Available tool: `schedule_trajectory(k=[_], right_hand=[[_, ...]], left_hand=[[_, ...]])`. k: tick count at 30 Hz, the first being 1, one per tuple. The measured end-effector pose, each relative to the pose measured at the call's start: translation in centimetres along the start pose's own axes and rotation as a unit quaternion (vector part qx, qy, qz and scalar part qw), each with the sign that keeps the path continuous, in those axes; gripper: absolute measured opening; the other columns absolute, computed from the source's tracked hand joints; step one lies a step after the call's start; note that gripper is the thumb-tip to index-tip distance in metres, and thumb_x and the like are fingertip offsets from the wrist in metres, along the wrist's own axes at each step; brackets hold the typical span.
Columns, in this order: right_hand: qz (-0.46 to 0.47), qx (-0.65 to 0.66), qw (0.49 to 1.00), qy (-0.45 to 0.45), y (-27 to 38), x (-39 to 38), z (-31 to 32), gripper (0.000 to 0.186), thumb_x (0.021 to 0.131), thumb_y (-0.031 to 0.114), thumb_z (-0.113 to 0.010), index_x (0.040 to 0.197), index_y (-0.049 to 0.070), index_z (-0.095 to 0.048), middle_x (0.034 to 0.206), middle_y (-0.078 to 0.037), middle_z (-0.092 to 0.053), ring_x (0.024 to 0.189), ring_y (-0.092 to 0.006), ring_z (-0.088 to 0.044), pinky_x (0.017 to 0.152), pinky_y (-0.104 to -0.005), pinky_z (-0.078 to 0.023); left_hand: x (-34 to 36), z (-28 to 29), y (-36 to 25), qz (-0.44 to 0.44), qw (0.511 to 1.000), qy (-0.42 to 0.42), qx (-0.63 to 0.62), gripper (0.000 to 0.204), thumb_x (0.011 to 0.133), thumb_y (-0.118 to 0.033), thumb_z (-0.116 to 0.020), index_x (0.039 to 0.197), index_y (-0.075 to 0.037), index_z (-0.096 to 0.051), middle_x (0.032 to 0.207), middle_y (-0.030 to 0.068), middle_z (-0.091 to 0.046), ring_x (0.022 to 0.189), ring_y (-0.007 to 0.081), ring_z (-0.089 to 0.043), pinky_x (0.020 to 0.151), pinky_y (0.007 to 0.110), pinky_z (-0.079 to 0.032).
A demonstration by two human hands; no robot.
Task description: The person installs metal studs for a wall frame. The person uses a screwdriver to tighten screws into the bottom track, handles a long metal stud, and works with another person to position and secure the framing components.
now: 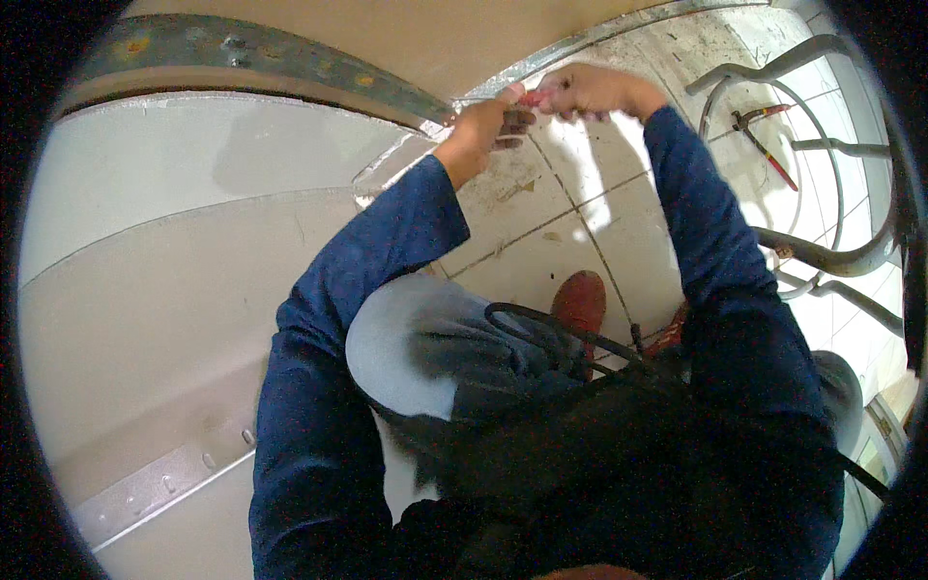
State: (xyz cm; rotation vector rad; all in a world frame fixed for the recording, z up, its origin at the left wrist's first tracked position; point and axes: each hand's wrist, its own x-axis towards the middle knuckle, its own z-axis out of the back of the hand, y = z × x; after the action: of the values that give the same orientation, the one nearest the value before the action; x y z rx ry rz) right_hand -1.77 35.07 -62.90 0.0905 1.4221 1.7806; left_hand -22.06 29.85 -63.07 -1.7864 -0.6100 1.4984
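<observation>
Red and short, a stick-like piece (532, 99) lies side to side above the floor tiles (623, 220). The left hand (480, 130) pinches its left end, and the right hand (594, 92) curls around its right end.

No readable text, labels, numbers or signs

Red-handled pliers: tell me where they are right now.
In the head view, the red-handled pliers lie open on the tiled floor at upper right, among the bent grey tubes, right of the person's right hand.
</observation>
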Motion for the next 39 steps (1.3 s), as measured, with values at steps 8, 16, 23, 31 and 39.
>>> schedule_trajectory(k=[8, 16, 23, 31, 39], right_hand=[[0.119, -0.164, 0.950, -0.237, 1.0, 3.7, 1.6, 0.040, 0.082, 0.041, -0.061, 0.104, 0.007, -0.065, 0.088, -0.012, -0.067, 0.078, -0.0224, -0.061, 0.072, -0.0329, -0.047], [0.146, -0.188, 0.960, -0.150, 1.8, 6.9, 7.3, 0.033, 0.085, 0.033, -0.056, 0.100, 0.005, -0.065, 0.086, -0.011, -0.067, 0.073, -0.0219, -0.061, 0.066, -0.0353, -0.047], [0.201, -0.122, 0.961, -0.147, 2.7, 11.7, 4.4, 0.033, 0.083, 0.035, -0.058, 0.096, 0.006, -0.067, 0.088, -0.010, -0.068, 0.077, -0.0219, -0.062, 0.068, -0.0352, -0.047], [0.078, -0.148, 0.967, -0.193, 5.5, 11.8, 0.6, 0.028, 0.079, 0.030, -0.059, 0.086, 0.004, -0.066, 0.086, -0.008, -0.067, 0.079, -0.0237, -0.062, 0.071, -0.0357, -0.048], [0.227, -0.061, 0.867, -0.439, 7.6, 9.8, -4.8, 0.027, 0.076, 0.021, -0.054, 0.090, 0.000, -0.063, 0.088, -0.022, -0.065, 0.081, -0.0376, -0.063, 0.074, -0.0444, -0.051]], left_hand=[[-1.1, 2.5, -3.0, -0.006, 0.966, -0.096, 0.240, 0.061, 0.093, -0.053, -0.030, 0.086, -0.004, -0.066, 0.093, 0.0155, -0.067, 0.078, 0.0243, -0.063, 0.072, 0.039, -0.048], [-6.3, -3.1, -24.2, -0.419, 0.133, -0.230, 0.868, 0.095, 0.064, -0.042, -0.074, 0.142, -0.017, -0.025, 0.148, 0.0085, -0.021, 0.139, 0.0272, -0.012, 0.114, 0.045, -0.002], [-3.9, -0.8, -26.7, -0.487, -0.018, -0.244, 0.839, 0.097, 0.060, -0.044, -0.075, 0.141, -0.016, -0.028, 0.147, 0.0074, -0.024, 0.139, 0.0263, -0.013, 0.114, 0.045, 0.000], [-4.4, -0.9, -25.7, -0.538, 0.104, -0.186, 0.816, 0.078, 0.060, -0.036, -0.075, 0.129, -0.014, -0.046, 0.141, 0.0091, -0.035, 0.134, 0.0282, -0.024, 0.111, 0.046, -0.015], [-3.4, 0.2, -13.5, -0.417, 0.454, -0.263, 0.742, 0.023, 0.079, -0.027, -0.056, 0.087, -0.009, -0.066, 0.079, 0.0171, -0.065, 0.075, 0.0338, -0.064, 0.063, 0.045, -0.052]])
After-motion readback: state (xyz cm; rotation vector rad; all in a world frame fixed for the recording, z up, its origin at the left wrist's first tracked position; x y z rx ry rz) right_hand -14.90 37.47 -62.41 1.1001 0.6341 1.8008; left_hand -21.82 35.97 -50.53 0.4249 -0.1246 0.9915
